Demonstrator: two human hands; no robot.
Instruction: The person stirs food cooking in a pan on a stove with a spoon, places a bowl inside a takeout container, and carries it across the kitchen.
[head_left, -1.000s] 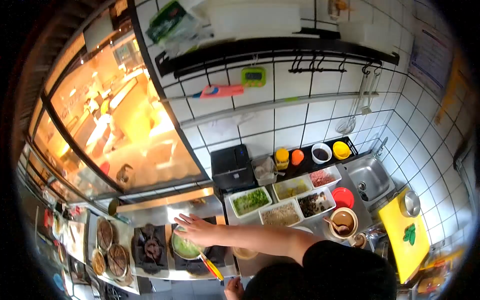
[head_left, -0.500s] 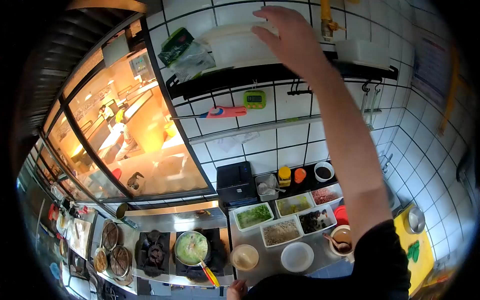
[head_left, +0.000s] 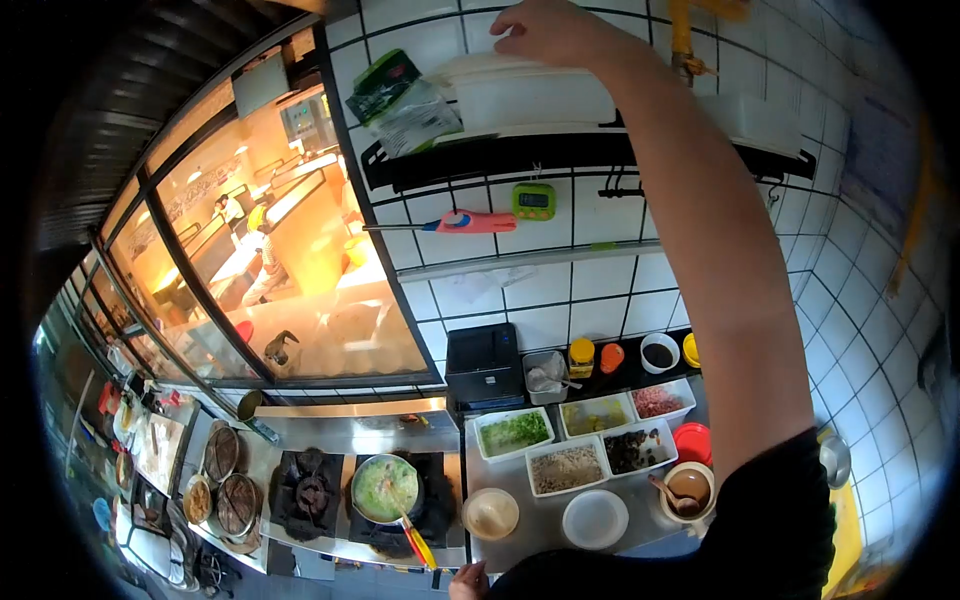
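Observation:
My right hand (head_left: 562, 35) is raised to the wall shelf, above a translucent white container (head_left: 535, 98). Its fingers are bent and drawn together near the container's top; whatever they pinch, if anything, is too small to make out. Low in the picture, my left hand (head_left: 468, 582) shows only partly, fingers curled, below a beige bowl (head_left: 490, 514). What it may hold is hidden. To its upper left, a pan (head_left: 386, 490) of green and pale food sits on the stove, its red-and-yellow handle (head_left: 418, 543) pointing toward me.
The black shelf (head_left: 500, 158) also bears a green plastic packet (head_left: 385, 85). Below hang a pink lighter (head_left: 475, 221) and a green timer (head_left: 534, 201). On the counter are ingredient trays (head_left: 566, 468), a white round container (head_left: 595, 517) and a sauce pot (head_left: 690, 487) with a spoon.
My right hand has moved slightly up and left in view, and its thumb and fingers have drawn together. The camera view has shifted a little. My left hand remains low by the counter.

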